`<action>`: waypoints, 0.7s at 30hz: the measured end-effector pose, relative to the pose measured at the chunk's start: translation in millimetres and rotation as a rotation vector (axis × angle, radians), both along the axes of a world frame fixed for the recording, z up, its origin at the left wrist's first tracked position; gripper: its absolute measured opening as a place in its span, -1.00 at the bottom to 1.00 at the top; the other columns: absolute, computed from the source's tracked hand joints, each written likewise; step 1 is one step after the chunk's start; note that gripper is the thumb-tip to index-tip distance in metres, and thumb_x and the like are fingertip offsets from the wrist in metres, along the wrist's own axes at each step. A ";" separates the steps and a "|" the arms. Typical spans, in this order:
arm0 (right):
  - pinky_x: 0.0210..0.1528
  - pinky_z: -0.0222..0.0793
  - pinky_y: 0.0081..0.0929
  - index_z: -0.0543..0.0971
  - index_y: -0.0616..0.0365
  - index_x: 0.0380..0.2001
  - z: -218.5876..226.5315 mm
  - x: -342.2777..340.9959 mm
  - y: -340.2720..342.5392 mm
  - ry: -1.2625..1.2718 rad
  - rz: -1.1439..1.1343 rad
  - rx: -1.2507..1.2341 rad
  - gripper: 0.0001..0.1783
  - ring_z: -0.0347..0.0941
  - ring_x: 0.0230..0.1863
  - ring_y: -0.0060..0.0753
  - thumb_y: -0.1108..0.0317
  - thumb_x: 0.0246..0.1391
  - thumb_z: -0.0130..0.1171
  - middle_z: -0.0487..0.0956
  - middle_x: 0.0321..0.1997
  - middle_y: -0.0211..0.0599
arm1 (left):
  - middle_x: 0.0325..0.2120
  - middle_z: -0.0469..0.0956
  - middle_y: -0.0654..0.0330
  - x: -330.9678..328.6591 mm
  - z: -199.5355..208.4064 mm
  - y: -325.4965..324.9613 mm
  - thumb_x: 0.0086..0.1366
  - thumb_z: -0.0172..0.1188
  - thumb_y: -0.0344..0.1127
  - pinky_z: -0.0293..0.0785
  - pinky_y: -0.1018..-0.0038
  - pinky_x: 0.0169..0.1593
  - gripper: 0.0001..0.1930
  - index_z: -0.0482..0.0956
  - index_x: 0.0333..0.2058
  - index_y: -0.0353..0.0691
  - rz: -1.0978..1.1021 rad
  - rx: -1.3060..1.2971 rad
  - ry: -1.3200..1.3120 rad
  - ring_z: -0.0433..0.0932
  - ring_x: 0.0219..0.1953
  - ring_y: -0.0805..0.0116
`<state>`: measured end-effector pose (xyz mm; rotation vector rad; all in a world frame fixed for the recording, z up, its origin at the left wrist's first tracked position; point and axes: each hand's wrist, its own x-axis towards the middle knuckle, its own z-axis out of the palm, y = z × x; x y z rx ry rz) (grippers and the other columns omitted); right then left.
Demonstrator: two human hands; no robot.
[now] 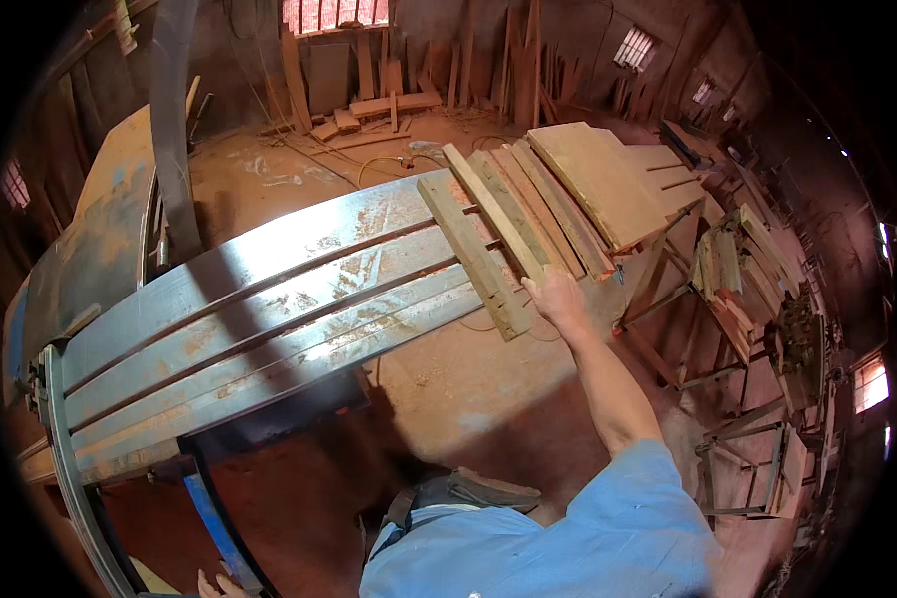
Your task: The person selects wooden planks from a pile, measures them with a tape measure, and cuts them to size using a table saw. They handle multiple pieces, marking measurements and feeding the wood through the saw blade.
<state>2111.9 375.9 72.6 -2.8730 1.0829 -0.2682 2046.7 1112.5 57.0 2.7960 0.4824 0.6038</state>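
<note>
My right hand (559, 302) reaches forward and is closed on the near end of a pale wooden board (496, 214). That board lies lengthwise away from me, at the right end of a metal machine table (299, 271) with long slots. Just left of it rests a greyer wooden strip (473, 257) with notches at its near end. To its right several more boards (550, 207) lie side by side. My left hand (221, 586) is at the lower edge, partly cut off, beside a blue metal bar (215, 523). Its visible fingers look apart, with nothing seen in them.
A wide pale panel (600, 184) lies right of the boards. Wood offcuts are piled on a rack (733, 274) farther right. A metal rail (73, 448) crosses the table's left end, and a dark upright post (173, 130) stands behind. Planks (369, 75) lean against the far wall.
</note>
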 end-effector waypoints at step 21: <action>0.06 0.38 0.04 0.36 0.25 0.09 -49.0 97.6 -1.4 -0.054 0.092 0.138 -0.40 0.41 0.05 0.30 0.15 0.08 0.28 0.41 -0.01 0.25 | -0.17 0.62 -0.18 -87.4 15.7 -93.6 0.28 0.13 -0.22 0.42 0.11 0.10 -0.64 0.64 -0.11 -0.39 0.250 -0.161 0.075 0.54 -0.07 -0.15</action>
